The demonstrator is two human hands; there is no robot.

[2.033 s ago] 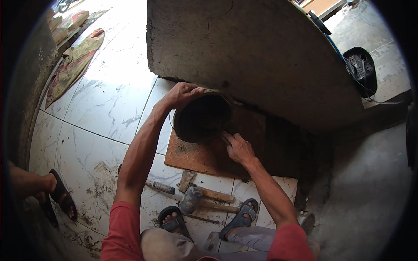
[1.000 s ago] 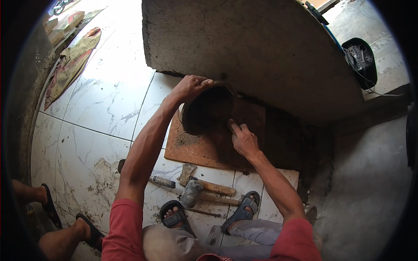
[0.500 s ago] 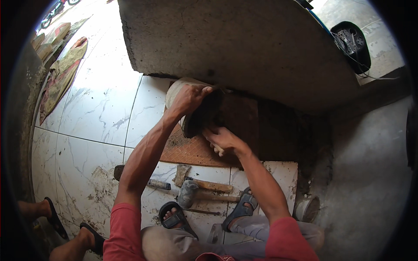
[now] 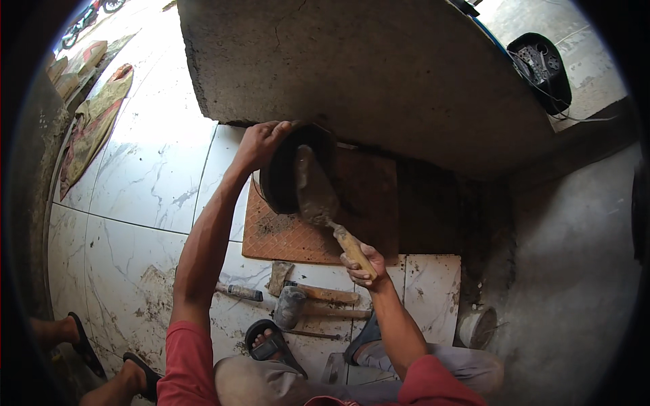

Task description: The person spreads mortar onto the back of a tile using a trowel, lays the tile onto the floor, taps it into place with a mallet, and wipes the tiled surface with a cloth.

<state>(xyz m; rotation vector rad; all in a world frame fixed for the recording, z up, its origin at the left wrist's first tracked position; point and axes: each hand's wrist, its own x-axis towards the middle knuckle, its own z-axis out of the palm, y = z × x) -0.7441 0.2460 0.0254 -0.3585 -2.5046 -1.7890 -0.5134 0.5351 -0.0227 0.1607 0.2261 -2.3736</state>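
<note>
Your sleeves (image 4: 186, 365): red
Your trowel's handle (image 4: 349, 243): pale yellow-brown
Slab before you (image 4: 274, 240): orange-brown, grid-patterned
Floor tiles (image 4: 139, 169): white, grey-veined
Your trousers (image 4: 267, 379): grey

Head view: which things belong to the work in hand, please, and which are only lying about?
In use:
trowel, in the right hand
bucket, tilted, in the left hand
probably the brown slab beneath

Apparently lying about:
grey-headed mallet
hatchet-like tool
crumpled fabric
</note>
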